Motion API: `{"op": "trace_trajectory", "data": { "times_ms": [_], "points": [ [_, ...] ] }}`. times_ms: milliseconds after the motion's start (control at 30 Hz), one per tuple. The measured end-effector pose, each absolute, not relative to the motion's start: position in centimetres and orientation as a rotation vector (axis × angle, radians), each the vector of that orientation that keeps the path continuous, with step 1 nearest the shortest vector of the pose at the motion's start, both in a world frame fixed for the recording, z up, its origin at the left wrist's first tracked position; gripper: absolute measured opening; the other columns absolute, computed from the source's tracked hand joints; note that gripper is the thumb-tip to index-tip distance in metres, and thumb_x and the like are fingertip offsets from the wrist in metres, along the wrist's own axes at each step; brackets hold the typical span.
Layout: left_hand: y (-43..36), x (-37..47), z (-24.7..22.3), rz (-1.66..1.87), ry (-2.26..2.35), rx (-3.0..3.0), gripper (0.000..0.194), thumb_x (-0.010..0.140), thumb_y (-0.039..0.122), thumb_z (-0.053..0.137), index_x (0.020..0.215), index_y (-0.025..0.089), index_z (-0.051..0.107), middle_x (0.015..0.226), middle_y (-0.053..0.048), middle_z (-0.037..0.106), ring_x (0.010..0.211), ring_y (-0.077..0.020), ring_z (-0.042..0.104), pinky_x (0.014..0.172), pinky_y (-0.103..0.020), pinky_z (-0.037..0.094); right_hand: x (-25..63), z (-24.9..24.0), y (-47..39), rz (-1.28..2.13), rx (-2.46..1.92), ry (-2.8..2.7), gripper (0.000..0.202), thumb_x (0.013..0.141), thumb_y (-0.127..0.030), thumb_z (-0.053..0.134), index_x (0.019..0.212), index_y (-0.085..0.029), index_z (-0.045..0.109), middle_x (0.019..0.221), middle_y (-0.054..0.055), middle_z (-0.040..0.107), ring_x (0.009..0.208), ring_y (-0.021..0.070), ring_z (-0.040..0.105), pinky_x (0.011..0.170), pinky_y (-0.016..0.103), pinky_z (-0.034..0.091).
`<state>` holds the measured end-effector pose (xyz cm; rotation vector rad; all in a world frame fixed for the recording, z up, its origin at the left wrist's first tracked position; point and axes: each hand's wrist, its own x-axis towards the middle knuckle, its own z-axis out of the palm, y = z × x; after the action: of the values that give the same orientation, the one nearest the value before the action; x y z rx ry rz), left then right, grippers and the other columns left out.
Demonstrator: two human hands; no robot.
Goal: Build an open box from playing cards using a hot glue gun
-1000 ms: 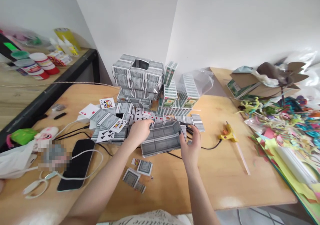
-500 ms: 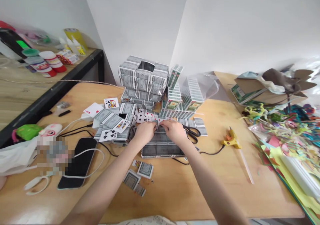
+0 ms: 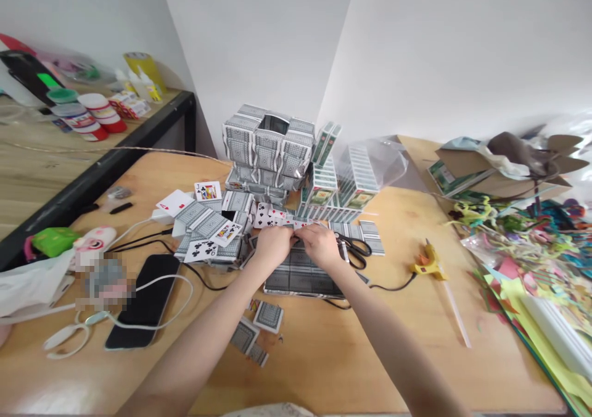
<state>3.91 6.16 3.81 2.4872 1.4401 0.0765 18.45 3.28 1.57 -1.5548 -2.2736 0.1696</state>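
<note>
My left hand (image 3: pixel 274 247) and my right hand (image 3: pixel 319 244) meet over the far side of a flat panel of grey-backed playing cards (image 3: pixel 300 275). Both are closed in a pinch, fingertips nearly touching, on what looks like a playing card; the fingers hide most of it. Face-up cards (image 3: pixel 263 214) lie just beyond my knuckles. To the right of my right hand rest black-handled scissors (image 3: pixel 358 250). Left of my left hand sits a card-covered block with loose playing cards (image 3: pixel 206 222) on top. Cut card pieces (image 3: pixel 268 316) lie nearer me.
Behind stands a tall card-built structure (image 3: pixel 268 145), beside stacked card boxes (image 3: pixel 356 176). A yellow glue gun (image 3: pixel 430 263) with its cord lies at right, near coloured scraps (image 3: pixel 518 232). At left are a phone (image 3: pixel 143 300), a white cable and a side table (image 3: pixel 185 105) with bottles.
My hands have drawn slightly closer at the panel's far side, covering the grey card bit that showed between them. The view has shifted slightly.
</note>
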Motion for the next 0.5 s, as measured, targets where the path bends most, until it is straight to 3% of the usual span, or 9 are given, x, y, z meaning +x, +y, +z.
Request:
{"op": "trace_trajectory", "data": {
  "times_ms": [267,500],
  "points": [
    [6.2,4.4,3.4,0.041,1.484,2.474,0.025,0.08,0.03,0.05,0.085,0.013,0.068,0.078,-0.015,0.068,0.08,-0.0272,0.063,0.077,-0.037,0.042,18.2,4.1,3.5,-0.001,-1.531,-2.339,0.033,0.082,-0.009,0.037,0.096,-0.018,0.066,0.089,0.008,0.067,0.082,0.0187,0.057,0.076,0.029,0.041],
    [6.1,4.3,3.2,0.079,1.524,2.446,0.024,0.078,0.032,0.053,0.085,0.013,0.067,0.081,-0.016,0.067,0.082,-0.0273,0.063,0.075,-0.036,0.042,18.8,4.5,4.0,0.153,-1.524,-2.39,0.032,0.085,-0.012,0.037,0.094,-0.022,0.067,0.092,0.006,0.067,0.088,0.0173,0.058,0.079,0.027,0.041]
  ]
}}
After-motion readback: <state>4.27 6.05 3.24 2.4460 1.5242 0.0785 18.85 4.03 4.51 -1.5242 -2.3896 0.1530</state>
